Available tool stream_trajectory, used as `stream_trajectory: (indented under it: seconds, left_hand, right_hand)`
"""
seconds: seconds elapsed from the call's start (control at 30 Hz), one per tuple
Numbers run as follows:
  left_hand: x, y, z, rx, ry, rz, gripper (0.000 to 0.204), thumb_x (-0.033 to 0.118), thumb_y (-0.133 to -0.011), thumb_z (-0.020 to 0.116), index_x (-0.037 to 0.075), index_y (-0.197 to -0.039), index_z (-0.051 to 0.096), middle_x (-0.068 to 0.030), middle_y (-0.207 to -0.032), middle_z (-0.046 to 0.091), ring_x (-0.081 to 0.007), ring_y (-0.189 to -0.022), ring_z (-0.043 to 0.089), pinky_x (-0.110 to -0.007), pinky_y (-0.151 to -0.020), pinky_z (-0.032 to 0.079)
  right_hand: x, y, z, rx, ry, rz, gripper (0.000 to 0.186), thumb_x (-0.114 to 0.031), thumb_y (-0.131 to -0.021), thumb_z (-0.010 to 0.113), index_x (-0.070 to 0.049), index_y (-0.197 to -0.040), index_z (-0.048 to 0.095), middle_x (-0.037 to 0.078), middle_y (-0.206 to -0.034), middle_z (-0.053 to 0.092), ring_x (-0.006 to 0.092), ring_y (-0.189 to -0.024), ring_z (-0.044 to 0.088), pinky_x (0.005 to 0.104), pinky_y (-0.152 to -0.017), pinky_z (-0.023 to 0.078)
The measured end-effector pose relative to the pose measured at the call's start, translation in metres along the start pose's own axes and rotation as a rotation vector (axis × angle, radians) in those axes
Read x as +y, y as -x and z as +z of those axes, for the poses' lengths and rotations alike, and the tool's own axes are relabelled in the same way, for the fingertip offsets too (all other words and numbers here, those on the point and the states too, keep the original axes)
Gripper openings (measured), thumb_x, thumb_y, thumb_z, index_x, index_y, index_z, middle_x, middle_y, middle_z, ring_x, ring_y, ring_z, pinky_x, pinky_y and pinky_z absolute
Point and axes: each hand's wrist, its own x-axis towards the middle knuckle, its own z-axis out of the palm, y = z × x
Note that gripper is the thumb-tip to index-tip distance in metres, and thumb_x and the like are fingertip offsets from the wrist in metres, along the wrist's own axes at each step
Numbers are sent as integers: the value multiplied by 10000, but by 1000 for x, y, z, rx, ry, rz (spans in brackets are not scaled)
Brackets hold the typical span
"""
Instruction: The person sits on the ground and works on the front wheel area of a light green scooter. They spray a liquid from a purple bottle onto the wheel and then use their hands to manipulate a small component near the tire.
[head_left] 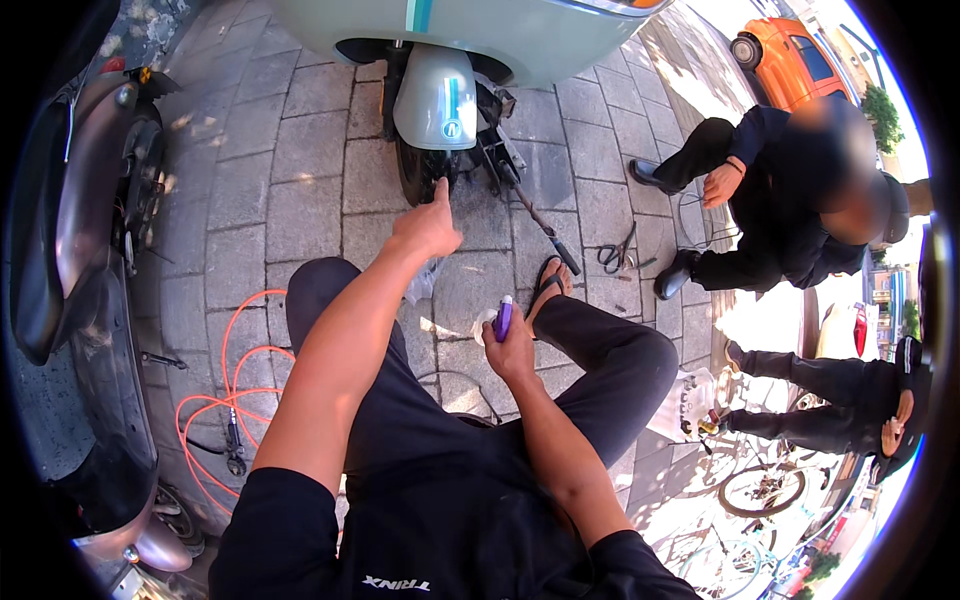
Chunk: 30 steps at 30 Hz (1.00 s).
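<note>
Pointing with an outstretched index finger, the left hand (428, 232) reached forward to the dark tyre (413, 176) under the scooter's rounded fender (436, 105); whether the fingertip touched the rubber could not be told, nor whether the folded fingers held anything. Well apart from it, and closer to the body, the right hand (511, 350) gripped a small purple object (503, 316) with a pale tip, which stuck up past the thumb and fingers between the person's spread knees. Something white and crumpled showed just beside that hand, too unclear to name. Below the left wrist, a piece of clear plastic (424, 282) lay on the grey paving (310, 125). Ahead stood the pale green scooter (520, 42), its body striped in teal and white, the fender and tyre beneath it. A long bar (538, 218) with a dark grip slanted from beside the wheel toward the person's sandalled foot (549, 284). Farther right, dark-handled scissors (612, 258) lay near the shoes of a crouching person (785, 195) in dark clothes. To the left, an orange hose (226, 378) looped over the paving, and beyond it a second scooter (85, 190) stood along the edge of the view. At the far right, a white bag (682, 408) sat by the feet of another person (840, 393), a bicycle (762, 490) nearby, and an orange car (795, 62) was parked behind the crouching figure.
</note>
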Motion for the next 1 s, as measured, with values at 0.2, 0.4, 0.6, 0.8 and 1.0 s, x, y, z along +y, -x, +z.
stream_trajectory:
  seconds: [0.2, 0.4, 0.6, 0.8, 1.0]
  left_hand:
    - [-1, 3, 12, -42, -68, 89, 1112, 386, -938, 738, 95, -1760, 47, -267, -1379, 710, -424, -1243, 705, -507, -1060, 548]
    - [-6, 6, 4, 37, -28, 44, 1112, 351, -923, 727, 80, -1757, 44, -277, -1339, 724, -435, -1200, 720, -510, -1032, 563]
    - [-3, 10, 7, 29, -74, 56, 1032, 324, -952, 705, 106, -1756, 97, -226, -1340, 739, -422, -1213, 722, -514, -1047, 561]
    - [-20, 29, 37, -64, -177, 274, 752, 345, -921, 725, 92, -1594, 505, -221, -1426, 694, -396, -1301, 674, -491, -1079, 548]
    - [-30, 57, 51, -113, -164, 401, 584, 337, -909, 734, 69, -1426, 689, -203, -1369, 730, -368, -1272, 697, -472, -1056, 565]
  right_hand:
    - [8, -10, 7, 38, -56, 8, 399, -229, -920, 717, -44, -1261, 624, 262, -1060, 706, 463, -954, 695, 529, -854, 550]
    - [14, -11, 11, 88, -120, 42, 303, -177, -901, 716, -7, -1143, 649, 222, -931, 691, 408, -872, 690, 496, -811, 544]
    - [16, -13, 6, 136, -64, 99, 385, -306, -896, 785, 29, -1034, 657, 234, -956, 710, 395, -868, 705, 492, -812, 543]
    - [16, -9, -1, 117, -94, 111, 449, -353, -881, 810, 14, -1089, 657, 221, -1014, 723, 391, -945, 721, 482, -876, 551]
    - [33, 7, -6, 94, -86, 92, 630, -425, -852, 848, 37, -1234, 655, 227, -1109, 737, 402, -1064, 730, 466, -963, 554]
